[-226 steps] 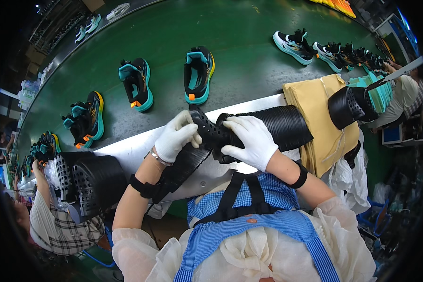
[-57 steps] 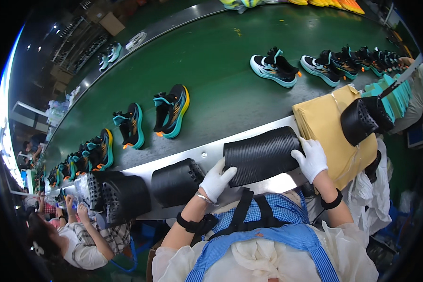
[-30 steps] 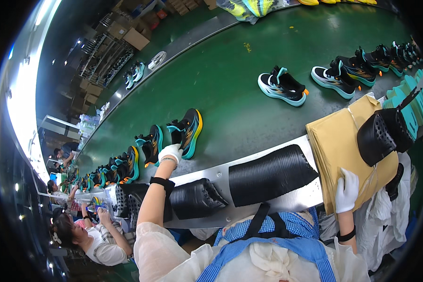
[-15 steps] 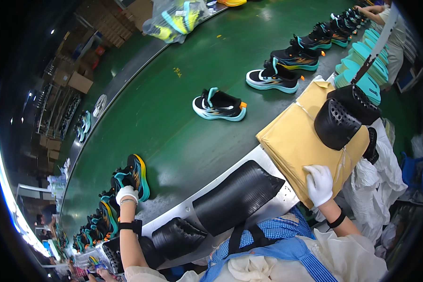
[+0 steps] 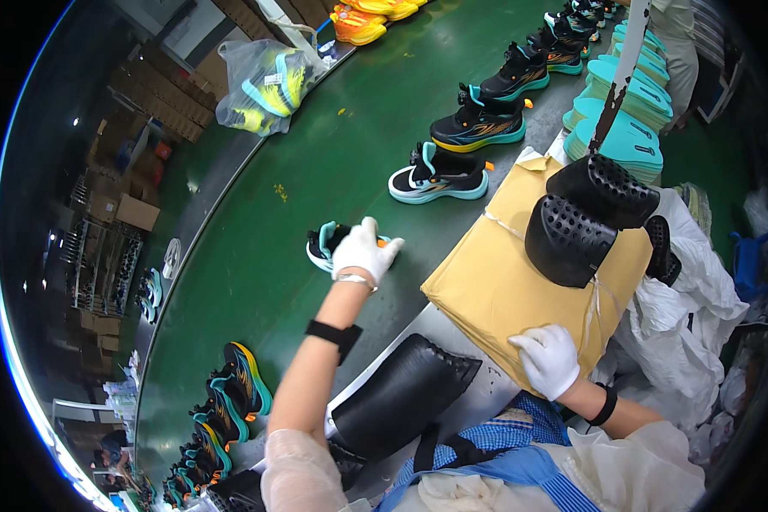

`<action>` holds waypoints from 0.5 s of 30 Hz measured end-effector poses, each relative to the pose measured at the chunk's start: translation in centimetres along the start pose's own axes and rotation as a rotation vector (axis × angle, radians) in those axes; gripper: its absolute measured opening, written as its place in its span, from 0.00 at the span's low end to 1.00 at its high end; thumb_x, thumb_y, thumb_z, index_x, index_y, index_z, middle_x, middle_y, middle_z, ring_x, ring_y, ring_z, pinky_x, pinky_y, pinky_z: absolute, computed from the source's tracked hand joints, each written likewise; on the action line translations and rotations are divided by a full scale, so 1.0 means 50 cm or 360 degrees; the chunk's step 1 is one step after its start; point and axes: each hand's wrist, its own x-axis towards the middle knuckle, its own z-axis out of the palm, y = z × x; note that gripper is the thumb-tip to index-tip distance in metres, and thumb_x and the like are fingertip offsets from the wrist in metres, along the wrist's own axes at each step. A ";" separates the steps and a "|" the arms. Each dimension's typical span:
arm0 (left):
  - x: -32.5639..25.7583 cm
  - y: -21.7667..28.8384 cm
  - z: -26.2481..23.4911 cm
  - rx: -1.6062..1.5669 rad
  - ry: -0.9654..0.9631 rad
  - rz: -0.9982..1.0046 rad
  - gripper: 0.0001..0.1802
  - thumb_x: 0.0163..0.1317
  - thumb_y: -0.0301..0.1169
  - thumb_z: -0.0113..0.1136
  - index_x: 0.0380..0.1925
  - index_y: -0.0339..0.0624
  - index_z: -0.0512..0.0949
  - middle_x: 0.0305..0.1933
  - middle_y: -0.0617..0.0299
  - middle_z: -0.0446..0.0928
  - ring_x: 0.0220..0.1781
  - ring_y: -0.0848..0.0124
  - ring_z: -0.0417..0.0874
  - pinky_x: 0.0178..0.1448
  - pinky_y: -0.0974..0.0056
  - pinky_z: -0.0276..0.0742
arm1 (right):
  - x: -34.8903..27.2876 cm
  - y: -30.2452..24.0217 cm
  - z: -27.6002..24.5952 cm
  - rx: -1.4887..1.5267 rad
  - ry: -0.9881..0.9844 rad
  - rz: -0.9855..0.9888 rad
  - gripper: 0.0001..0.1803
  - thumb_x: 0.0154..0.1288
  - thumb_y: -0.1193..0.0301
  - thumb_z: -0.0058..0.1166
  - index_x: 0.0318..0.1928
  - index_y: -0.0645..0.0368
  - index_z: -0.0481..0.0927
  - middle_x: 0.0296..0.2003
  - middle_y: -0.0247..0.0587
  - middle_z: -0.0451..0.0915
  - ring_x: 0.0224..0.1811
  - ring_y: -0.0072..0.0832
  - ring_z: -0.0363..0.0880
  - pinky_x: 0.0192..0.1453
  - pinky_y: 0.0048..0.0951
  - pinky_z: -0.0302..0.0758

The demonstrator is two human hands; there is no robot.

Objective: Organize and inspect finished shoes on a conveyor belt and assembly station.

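My left hand (image 5: 363, 254), in a white glove, is over the heel end of a white-and-black running shoe (image 5: 322, 242) with a turquoise sole. Its thumb and fingers are apart, and they partly hide the shoe. On the near right, my gloved right hand (image 5: 548, 362) has its fingers bent together at the edge of a stack of tan paper (image 5: 478, 277). Two black perforated curved pieces (image 5: 572, 241) lie on that stack, along with white string. A large black curved sleeve (image 5: 404, 395) lies on the metal ledge in front of me.
More running shoes (image 5: 478, 119) line the green belt (image 5: 264, 247) at far right; a dark row (image 5: 230, 392) stands near left. Turquoise insoles (image 5: 614, 141) are stacked beside a worn white post (image 5: 620, 77). A bagged yellow bundle (image 5: 269, 90) lies across the belt. White sacks (image 5: 674, 307) sit at right.
My left hand has left the dark shoes at near left and moved right and away to the white-and-black shoe. My right hand stays at the paper. The view has shifted.
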 end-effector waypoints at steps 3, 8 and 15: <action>0.032 0.011 0.061 0.0235 0.0053 -0.0181 0.18 0.60 0.41 0.55 0.44 0.42 0.70 0.38 0.46 0.80 0.39 0.51 0.83 0.41 0.51 0.79 | 0.003 0.003 -0.004 0.0040 -0.0066 -0.0023 0.15 0.46 0.76 0.56 0.39 0.54 0.81 0.29 0.37 0.78 0.29 0.39 0.74 0.33 0.39 0.69; 0.058 0.148 0.079 0.0034 -0.0035 0.0581 0.26 0.60 0.32 0.50 0.61 0.53 0.65 0.35 0.49 0.80 0.35 0.52 0.82 0.38 0.50 0.77 | 0.001 0.018 -0.010 0.0038 -0.0083 0.0006 0.14 0.46 0.75 0.56 0.38 0.54 0.81 0.27 0.36 0.77 0.27 0.38 0.74 0.30 0.38 0.68; 0.123 0.240 0.062 0.0118 -0.0333 0.0211 0.28 0.59 0.36 0.49 0.63 0.56 0.66 0.38 0.50 0.82 0.43 0.53 0.84 0.47 0.53 0.77 | 0.003 0.007 0.001 -0.0019 -0.0036 -0.0029 0.16 0.45 0.75 0.56 0.39 0.52 0.81 0.28 0.33 0.77 0.28 0.35 0.74 0.32 0.36 0.69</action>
